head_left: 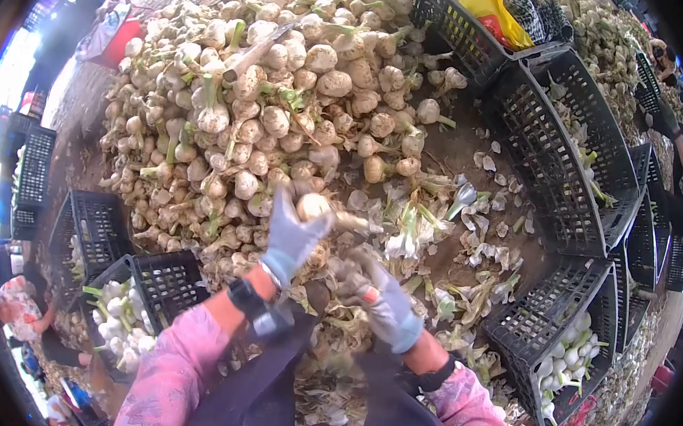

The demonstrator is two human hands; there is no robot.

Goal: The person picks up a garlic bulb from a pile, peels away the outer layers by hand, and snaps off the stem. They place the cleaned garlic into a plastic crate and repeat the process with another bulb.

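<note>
Left hand [294,229] around a garlic bulb [313,207], right hand [381,299] unclear, over peel-strewn ground [461,146] among black crates [549,160].

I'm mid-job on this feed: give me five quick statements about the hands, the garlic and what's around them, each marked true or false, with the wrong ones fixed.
1. The left hand holds a garlic bulb. True.
2. The right hand is bare. False: it wears a glove.
3. The lower-right crate contains white bulbs. True.
4. The yellow bag is at the lower left of the view. False: it is at the upper right.
5. Loose peelings lie to the right of the garlic pile. True.
</note>
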